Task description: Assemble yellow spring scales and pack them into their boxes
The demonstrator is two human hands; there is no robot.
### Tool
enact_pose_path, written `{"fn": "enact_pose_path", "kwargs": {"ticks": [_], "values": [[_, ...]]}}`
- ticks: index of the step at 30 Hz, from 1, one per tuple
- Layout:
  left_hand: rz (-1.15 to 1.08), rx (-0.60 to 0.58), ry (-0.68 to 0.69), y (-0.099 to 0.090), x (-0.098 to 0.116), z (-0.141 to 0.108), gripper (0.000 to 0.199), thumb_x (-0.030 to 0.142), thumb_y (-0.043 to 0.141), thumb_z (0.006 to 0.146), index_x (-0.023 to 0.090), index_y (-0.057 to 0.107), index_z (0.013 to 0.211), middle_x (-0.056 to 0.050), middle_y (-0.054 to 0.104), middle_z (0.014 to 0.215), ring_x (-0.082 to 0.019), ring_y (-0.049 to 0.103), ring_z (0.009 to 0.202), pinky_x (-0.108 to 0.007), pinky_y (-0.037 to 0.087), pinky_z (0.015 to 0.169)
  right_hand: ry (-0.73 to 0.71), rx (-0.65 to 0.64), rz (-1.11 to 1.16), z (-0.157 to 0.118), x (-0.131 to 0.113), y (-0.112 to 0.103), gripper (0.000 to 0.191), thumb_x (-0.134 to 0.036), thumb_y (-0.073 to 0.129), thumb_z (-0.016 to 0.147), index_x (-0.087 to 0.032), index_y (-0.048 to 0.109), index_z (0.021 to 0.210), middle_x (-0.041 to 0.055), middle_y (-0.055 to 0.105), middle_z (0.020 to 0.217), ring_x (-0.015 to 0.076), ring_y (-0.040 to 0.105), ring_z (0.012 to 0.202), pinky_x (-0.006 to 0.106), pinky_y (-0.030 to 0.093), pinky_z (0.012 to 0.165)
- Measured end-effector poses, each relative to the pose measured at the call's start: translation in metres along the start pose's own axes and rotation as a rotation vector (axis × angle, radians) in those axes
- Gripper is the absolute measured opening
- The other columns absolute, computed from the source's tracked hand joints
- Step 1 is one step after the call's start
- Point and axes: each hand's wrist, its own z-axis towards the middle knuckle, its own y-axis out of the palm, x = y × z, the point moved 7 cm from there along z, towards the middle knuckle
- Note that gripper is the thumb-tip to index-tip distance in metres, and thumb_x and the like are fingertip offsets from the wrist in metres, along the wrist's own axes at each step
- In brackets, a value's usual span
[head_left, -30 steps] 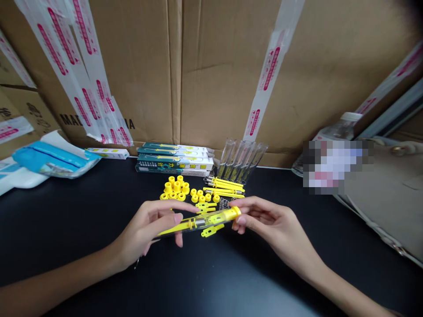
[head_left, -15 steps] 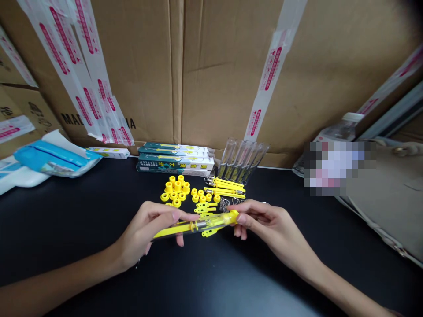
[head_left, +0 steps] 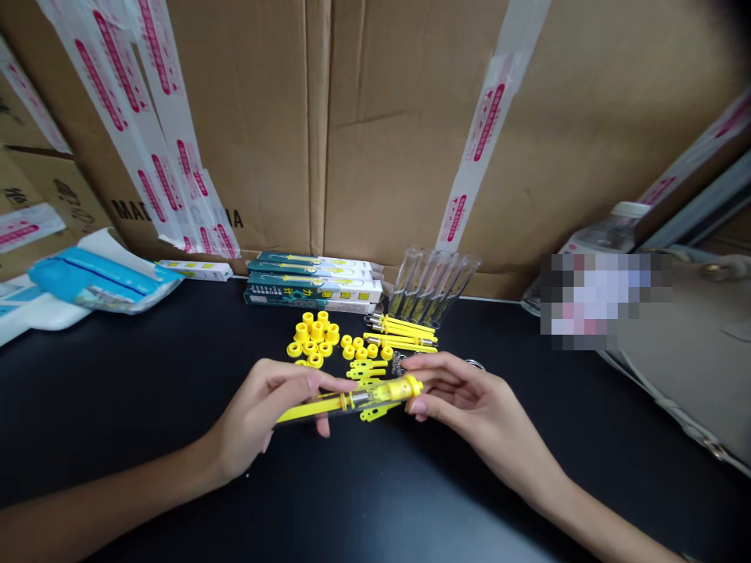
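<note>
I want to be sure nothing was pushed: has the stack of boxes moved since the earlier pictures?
No; the stack of boxes shows no shift either way against the cardboard seam.

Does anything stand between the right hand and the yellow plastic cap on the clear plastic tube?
Nothing visible does: the right hand is right at the yellow plastic cap, and the left hand holds the clear plastic tube. Flat yellow plastic pieces show behind the tube, not between.

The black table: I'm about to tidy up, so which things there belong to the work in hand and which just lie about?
Likely the work's: held tube (in left hand, right hand at one end), clear tubes, yellow rods, collars, small rings, flat pieces, metal coils, printed boxes.

Seemingly just lying about: blue packet, bottle, bag.
</note>
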Motion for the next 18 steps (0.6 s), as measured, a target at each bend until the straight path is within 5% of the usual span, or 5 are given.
{"fn": "enact_pose_path", "kwargs": {"ticks": [10, 18], "values": [[-0.038, -0.048, -0.001, 0.008, -0.007, 0.011, 0.047, 0.043, 0.069, 0.085, 0.017, 0.071, 0.124, 0.002, 0.065, 0.058, -0.006, 0.034, 0.038, -0.016, 0.022, 0.033, -0.089, 0.071, 0.044, -0.002, -0.014, -0.007, 0.026, -0.030, 0.083, 0.078, -0.025, 0.079, 0.102, 0.0059, 0.071, 0.113, 0.0187, 0.071, 0.092, 0.029, 0.061, 0.083], [-0.025, -0.132, 0.015, 0.012, -0.004, 0.009, 0.040, 0.042, 0.068, 0.086, 0.018, 0.074, 0.117, 0.001, 0.063, 0.060, -0.008, 0.042, 0.044, -0.016, 0.024, 0.035, -0.099, 0.036, 0.086, -0.001, -0.015, -0.005, 0.025, -0.028, 0.081, 0.081, -0.028, 0.078, 0.106, 0.0032, 0.074, 0.099, 0.0155, 0.071, 0.084, 0.026, 0.061, 0.081]]}}
